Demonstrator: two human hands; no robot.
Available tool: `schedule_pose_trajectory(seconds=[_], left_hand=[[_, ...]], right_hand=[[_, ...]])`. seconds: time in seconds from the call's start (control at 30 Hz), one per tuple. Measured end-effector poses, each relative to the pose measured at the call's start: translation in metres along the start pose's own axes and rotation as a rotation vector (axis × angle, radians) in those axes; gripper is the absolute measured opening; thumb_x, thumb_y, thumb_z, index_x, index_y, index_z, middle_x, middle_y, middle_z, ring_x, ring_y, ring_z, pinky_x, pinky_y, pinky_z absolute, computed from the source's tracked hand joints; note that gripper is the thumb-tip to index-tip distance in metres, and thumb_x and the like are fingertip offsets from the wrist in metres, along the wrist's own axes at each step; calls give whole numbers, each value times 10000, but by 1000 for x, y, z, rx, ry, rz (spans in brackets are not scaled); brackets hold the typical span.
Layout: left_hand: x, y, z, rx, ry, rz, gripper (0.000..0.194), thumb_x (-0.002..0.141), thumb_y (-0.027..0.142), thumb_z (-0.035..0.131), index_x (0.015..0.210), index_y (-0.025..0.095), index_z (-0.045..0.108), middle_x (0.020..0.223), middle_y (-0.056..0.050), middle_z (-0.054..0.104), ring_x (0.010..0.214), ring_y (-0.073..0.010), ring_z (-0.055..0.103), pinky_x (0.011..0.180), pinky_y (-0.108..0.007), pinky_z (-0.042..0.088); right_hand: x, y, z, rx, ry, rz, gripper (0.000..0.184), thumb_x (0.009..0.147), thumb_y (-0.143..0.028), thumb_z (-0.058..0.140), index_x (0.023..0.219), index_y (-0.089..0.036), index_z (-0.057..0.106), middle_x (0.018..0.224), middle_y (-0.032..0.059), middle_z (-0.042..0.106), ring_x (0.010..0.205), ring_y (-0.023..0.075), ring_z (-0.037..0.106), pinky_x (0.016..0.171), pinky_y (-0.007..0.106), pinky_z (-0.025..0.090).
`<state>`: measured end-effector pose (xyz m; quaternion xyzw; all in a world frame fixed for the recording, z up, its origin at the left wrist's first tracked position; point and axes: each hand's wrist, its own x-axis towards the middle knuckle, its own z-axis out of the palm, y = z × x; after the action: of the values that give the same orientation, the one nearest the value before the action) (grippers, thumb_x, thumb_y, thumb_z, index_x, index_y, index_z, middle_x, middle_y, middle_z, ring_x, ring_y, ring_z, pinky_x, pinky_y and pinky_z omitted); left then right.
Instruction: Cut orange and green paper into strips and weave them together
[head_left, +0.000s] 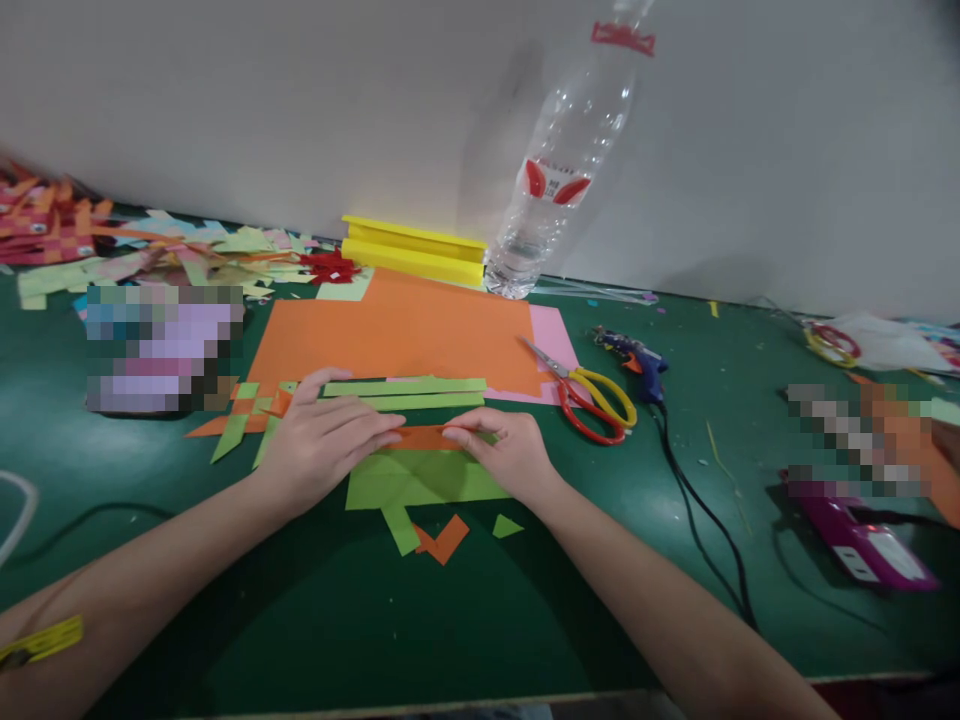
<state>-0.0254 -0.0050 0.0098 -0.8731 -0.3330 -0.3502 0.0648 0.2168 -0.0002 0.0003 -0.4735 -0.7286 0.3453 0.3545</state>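
Works at a green surface (480,630), with a large orange paper sheet (397,330) lying flat over a pink sheet (553,335) and a clear plastic bottle (566,150) standing behind to the right. Has the left hand (319,440) and the right hand (514,450) close together by a light green paper piece (427,480), with red-and-yellow-handled scissors (570,376) and a blue glue gun (646,368) off to the right. Pinches in both hands a narrow orange paper strip (422,437), running between them along that piece's far edge, with a small green paper triangle (507,526) nearer.
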Motion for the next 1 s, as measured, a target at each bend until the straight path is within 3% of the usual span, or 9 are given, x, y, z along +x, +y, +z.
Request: schedule_pose_trajectory(seconds=[0.47,0.83,1.0], left_hand=[[1,-1,0,-19,64,22,29,903,224,640,913,204,660,737,28,727,602,-119,670,951,-397,402],[2,-5,-1,49,52,-50,79,922,275,608,893,233,668,719,33,728,598,-144,666,934,-415,403],[1,-7,-2,63,42,-111,130,932,270,584,842,219,662,732,19,727,582,-145,648,937,-426,393]], right_hand=[[0,-2,0,-7,28,-79,121,823,-328,666,782,-244,744,739,-21,754,673,130,697,619,213,530],[3,2,-5,-37,157,-211,125,848,-288,634,790,-221,723,766,0,752,676,133,684,653,249,539],[4,1,-8,-68,222,-167,157,855,-325,608,785,-221,701,741,15,732,681,151,674,683,293,543]])
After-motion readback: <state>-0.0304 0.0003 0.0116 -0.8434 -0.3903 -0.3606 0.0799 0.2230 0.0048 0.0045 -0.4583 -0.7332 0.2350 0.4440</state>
